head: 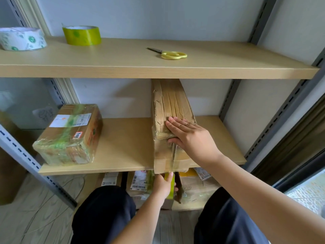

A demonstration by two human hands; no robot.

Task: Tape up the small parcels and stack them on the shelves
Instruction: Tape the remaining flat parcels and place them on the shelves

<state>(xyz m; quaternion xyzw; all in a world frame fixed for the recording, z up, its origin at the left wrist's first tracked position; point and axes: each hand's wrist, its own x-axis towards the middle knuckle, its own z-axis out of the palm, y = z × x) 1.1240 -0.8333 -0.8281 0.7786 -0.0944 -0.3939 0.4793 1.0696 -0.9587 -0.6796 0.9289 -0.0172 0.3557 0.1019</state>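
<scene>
A long brown cardboard parcel [168, 110] lies on the middle shelf [123, 147], its near end overhanging the front edge. My right hand [190, 136] lies flat on its top, fingers spread, pressing down. Below the shelf edge my left hand [164, 186] grips a yellow-green tape roll [173, 182], with clear tape running up the parcel's near end. A second parcel [70, 136], wrapped in green-printed clear tape and bearing a white label, sits at the left of the same shelf.
The upper shelf [123, 67] carries a white tape roll [22, 38], a yellow-green tape roll [82, 35] and yellow-handled scissors [171, 54]. Several labelled parcels [139, 184] lie on the floor below. Grey metal uprights [274, 110] flank the shelves. My dark-trousered knees [103, 215] are low in view.
</scene>
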